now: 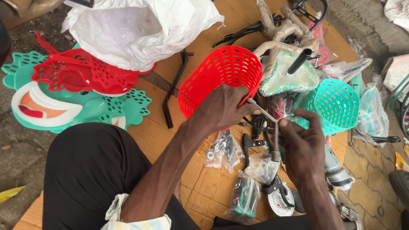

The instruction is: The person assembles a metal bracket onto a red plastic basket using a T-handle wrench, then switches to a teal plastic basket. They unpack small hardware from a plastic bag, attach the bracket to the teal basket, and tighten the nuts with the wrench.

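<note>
While our left hand (221, 108) steadies the red basket (219, 79) at its near rim, fingers curled over one end of a thin metal rod (263, 113), our right hand (304, 145) pinches the rod's other end just right of the basket. Both hands are closed on that rod, though we cannot quite tell whether it is one piece or two joined. It does not yet look fixed to the basket, so the fitting seems only begun. The red basket lies on its side on the cardboard sheet (204, 187), and we see nothing inside it. To the right, a teal basket (334, 104) also looks bare inside. Nearer us, small clear bags (245, 198) hold fittings, unopened as far as we see. Far left, a white plastic bag (136, 27) sits on red and teal plastic panels (81, 91).
</note>
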### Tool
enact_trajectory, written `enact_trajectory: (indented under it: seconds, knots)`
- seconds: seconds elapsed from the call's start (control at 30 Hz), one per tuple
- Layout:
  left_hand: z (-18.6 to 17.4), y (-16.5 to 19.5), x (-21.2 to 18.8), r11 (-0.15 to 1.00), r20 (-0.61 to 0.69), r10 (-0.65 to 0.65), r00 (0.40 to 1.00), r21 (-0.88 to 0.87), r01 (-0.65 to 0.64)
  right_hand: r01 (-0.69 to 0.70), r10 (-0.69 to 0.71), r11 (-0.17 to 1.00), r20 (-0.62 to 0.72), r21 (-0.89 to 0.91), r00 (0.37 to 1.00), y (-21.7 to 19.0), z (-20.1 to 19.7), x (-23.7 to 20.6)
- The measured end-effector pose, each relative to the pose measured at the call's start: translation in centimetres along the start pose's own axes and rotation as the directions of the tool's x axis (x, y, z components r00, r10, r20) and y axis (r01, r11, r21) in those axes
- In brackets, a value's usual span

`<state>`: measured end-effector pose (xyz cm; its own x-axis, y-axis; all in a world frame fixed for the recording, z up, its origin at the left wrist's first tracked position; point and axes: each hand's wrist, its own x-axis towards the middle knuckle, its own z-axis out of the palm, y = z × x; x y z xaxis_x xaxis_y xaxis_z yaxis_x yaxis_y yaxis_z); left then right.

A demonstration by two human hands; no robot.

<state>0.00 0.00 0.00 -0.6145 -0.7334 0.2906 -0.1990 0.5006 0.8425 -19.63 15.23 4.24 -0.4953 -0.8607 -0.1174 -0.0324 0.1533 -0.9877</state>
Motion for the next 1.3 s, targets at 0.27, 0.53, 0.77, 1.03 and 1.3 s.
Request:
enact_trajectory:
  seconds: [0.27, 0.53, 0.77, 1.03, 1.3]
  knots:
    - [-0.1, 0.2, -0.3, 0.998, -0.054, 0.06, 0.997, -0.017, -0.061, 0.667, -0.459, -0.121, 0.637, -0.735, 0.619, -4.2, 1.3, -0.6]
    - [0.8, 0.4, -1.0, 0.997, -0.065, 0.06, 0.996, 0.048, -0.057, 0.339, -0.211, 0.268, 0.289, -0.902, 0.934, -4.0, 1.5, 0.6]
    - [0.6, 0.4, -0.6, 0.996, -0.055, 0.072, 0.996, 0.059, -0.069, -0.608, 0.527, 0.778, 0.36, 0.16, 0.77, -3.7, 0.7, 1.9]
    - [-1.2, 0.0, 0.1, 0.994, 0.173, -0.098, 0.98, 0.065, 0.088, -0.291, 0.295, 0.944, 0.008, -0.155, 0.955, -4.1, 1.1, -0.4]
    - [-1.8, -0.8, 0.0, 0.98, 0.025, -0.096, 0.995, 0.178, 0.09, 0.32, -0.307, 0.653, 0.147, -0.686, 0.94, -4.7, 1.3, -2.6]
